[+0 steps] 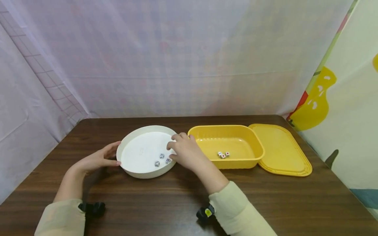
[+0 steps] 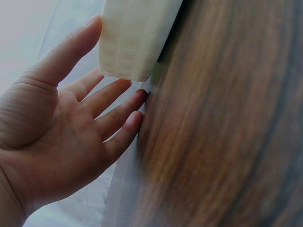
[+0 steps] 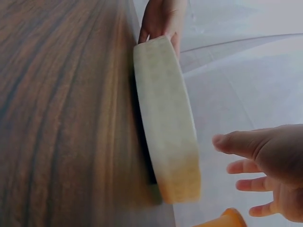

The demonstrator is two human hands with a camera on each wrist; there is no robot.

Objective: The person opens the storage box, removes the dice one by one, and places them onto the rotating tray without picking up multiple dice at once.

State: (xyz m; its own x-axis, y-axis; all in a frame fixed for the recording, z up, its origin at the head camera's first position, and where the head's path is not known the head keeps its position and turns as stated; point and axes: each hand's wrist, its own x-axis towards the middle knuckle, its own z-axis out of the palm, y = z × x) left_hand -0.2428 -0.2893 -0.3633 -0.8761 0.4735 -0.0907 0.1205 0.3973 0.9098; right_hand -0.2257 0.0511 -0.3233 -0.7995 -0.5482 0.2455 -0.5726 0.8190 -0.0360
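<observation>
My left hand (image 1: pixel 95 159) is at the left side of a round white tray (image 1: pixel 131 164), thumb and fingertips at its rim. In the left wrist view those fingers look fairly straight and spread. Three dice with dark markings (image 1: pixel 161 156) lie inside the tray, near its front right. Over the tray's right edge hovers my right hand (image 1: pixel 189 151), fingers apart and loosely bent. The right wrist view shows nothing between those fingers, and they are apart from the tray wall (image 3: pixel 168 113). A yellow container (image 1: pixel 242 163) beside it holds three small white dice (image 1: pixel 223 156).
A yellow lid (image 1: pixel 284 152) lies to the right of the container, its left edge close against it. Everything stands on a dark wooden table (image 1: pixel 141 203). A pale curtain (image 1: pixel 177 65) hangs behind the table's far edge.
</observation>
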